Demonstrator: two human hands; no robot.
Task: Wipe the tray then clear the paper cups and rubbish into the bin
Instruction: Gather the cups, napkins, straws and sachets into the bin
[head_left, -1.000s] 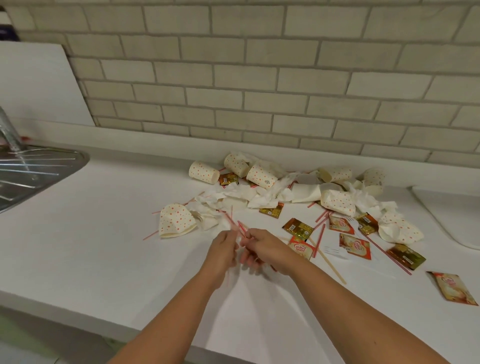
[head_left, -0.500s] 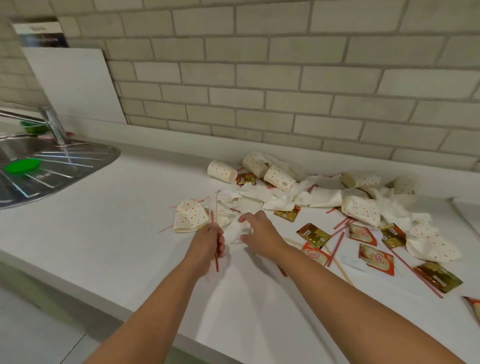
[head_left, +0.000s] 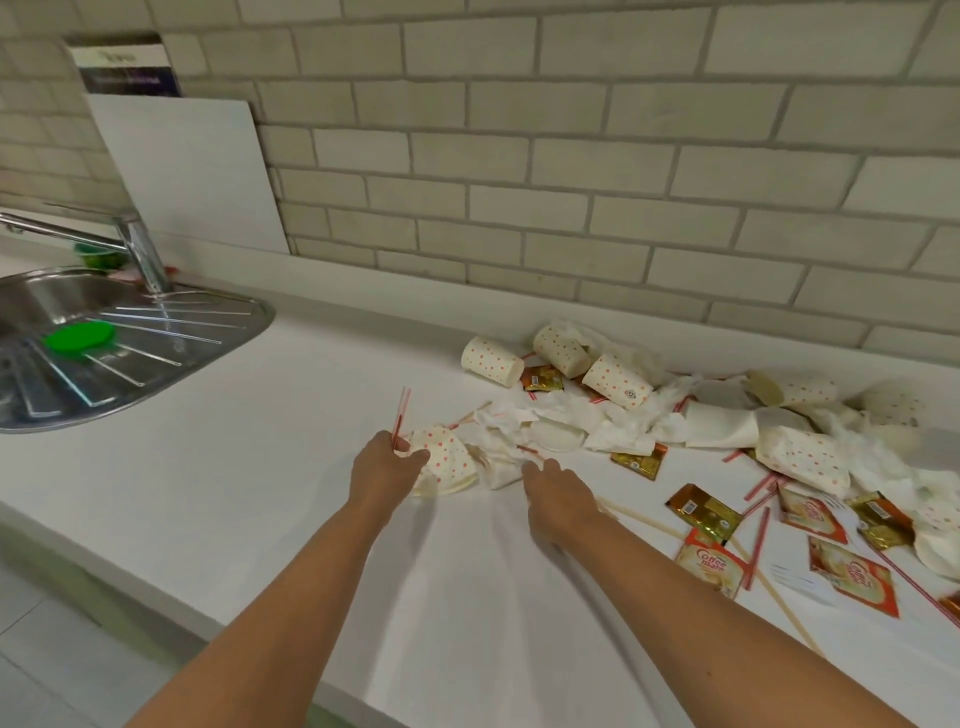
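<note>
hands reach out over a white flat counter top (head_left: 234, 467), both arms bare and stretched forward from the bottom edge. the left hand (head_left: 382, 470) is closed around thin red and white striped straws (head_left: 401, 415), which stick up past the knuckles, and its thumb touches a squashed white paper cup with orange dots (head_left: 447, 460) lying on its side. the right hand (head_left: 558, 496) lies palm down with fingers loose and spread, holding nothing, its fingertips (head_left: 532, 467) just beside a crumpled white paper napkin (head_left: 501, 434).

behind the hands, near the grey brick wall (head_left: 519, 156), lies the heap of rubbish. 3 more dotted paper cups lie tipped over at the back: 1 at the left (head_left: 491, 360), 1 in the middle (head_left: 561, 349) and 1 next to it (head_left: 615, 380). a bigger flattened dotted cup (head_left: 802, 460) lies to the right, among more crumpled white paper. small gold foil packets (head_left: 704, 512) and red and cream creamer packets (head_left: 711, 564) are spread across the counter to the right of the right arm, with loose straws and a pale wooden stir stick (head_left: 644, 519) between them.

far left, well apart from the mess, sits a shiny steel sink with a ribbed draining side (head_left: 156, 358). a round green lid (head_left: 79, 336) rests on the ribs, and a steel tap (head_left: 137, 249) stands behind. a white board (head_left: 187, 171) leans on the wall.
</note>
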